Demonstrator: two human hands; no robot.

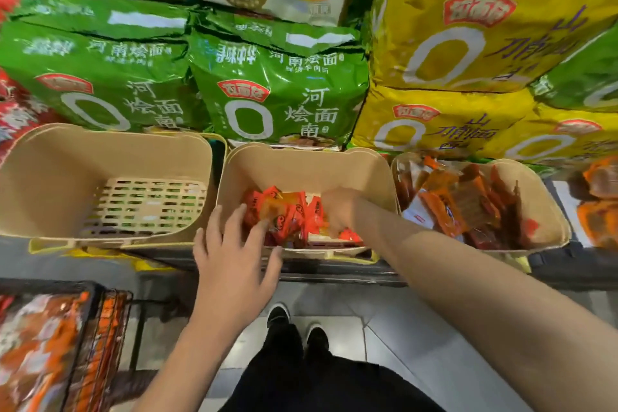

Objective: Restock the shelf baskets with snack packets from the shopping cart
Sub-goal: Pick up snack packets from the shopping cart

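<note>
Three beige shelf baskets stand in a row. The left basket holds nothing. In the middle basket lies a small heap of orange-red snack packets. My left hand hovers over that basket's front left rim with fingers spread, fingertips touching the packets. My right hand reaches down into the same basket among the packets; its fingers are hidden, so whether it holds any is unclear. The right basket is filled with orange and brown packets. The black wire shopping cart at lower left carries more orange packets.
Large green noodle bags and yellow noodle bags are stacked behind the baskets. The dark shelf edge runs below the baskets. My black shoes stand on the grey tiled floor between cart and shelf.
</note>
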